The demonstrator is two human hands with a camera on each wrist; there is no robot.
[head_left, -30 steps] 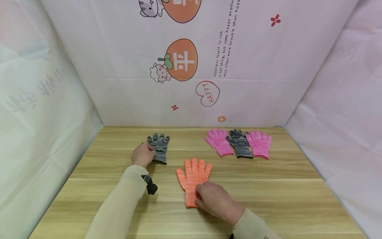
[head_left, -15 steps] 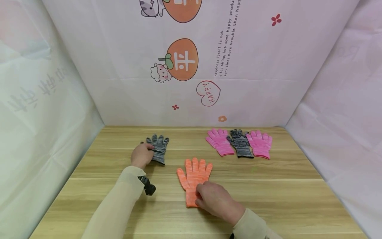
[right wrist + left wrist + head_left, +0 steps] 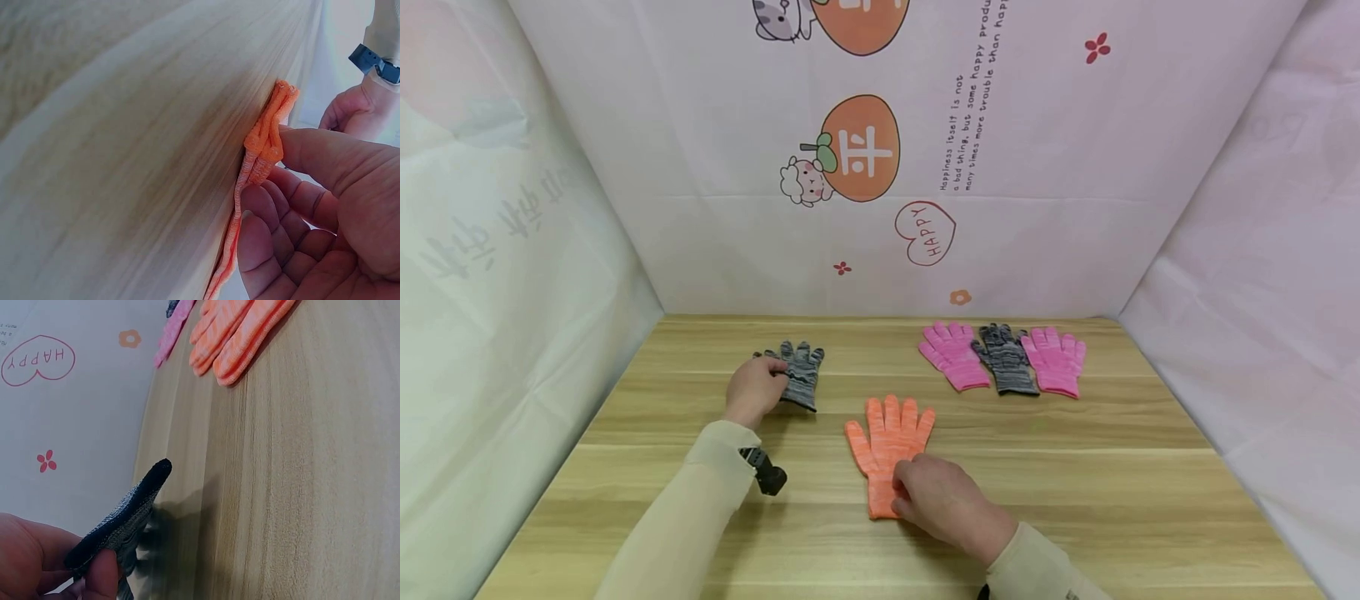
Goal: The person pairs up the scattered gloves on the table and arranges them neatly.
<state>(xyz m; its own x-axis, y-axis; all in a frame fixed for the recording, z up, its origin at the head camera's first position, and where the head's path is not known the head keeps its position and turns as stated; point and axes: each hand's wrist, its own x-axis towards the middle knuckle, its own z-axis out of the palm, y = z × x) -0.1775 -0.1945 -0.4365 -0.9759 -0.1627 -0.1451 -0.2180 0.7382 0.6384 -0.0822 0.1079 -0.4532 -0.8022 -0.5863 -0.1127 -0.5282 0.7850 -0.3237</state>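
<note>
My left hand (image 3: pixel 756 388) pinches the left side of a grey marled knit glove (image 3: pixel 802 374) at the left back of the table. Seen from the left wrist, that grey glove (image 3: pixel 128 515) tilts up from the wood between thumb and fingers, its dark cuff edge towards the camera and a shadow beneath. An orange knit glove (image 3: pixel 889 442) lies in the middle, fingers pointing away. Its right side near the cuff is pinched by my right hand (image 3: pixel 946 502); from the right wrist, the orange fabric (image 3: pixel 269 144) bunches up at the thumb and curled fingers.
At the back right lie a pink glove (image 3: pixel 953 357), a grey glove (image 3: pixel 1006 361) overlapping it, and another pink glove (image 3: pixel 1054 362). Behind the wooden table (image 3: pixel 1075 492) rises a printed white cloth (image 3: pixel 1030 242), with white cloth on both sides too.
My left hand has shifted slightly left with the grey glove, whose fingers have dropped a little lower in view. The right hand and the orange glove stay put.
</note>
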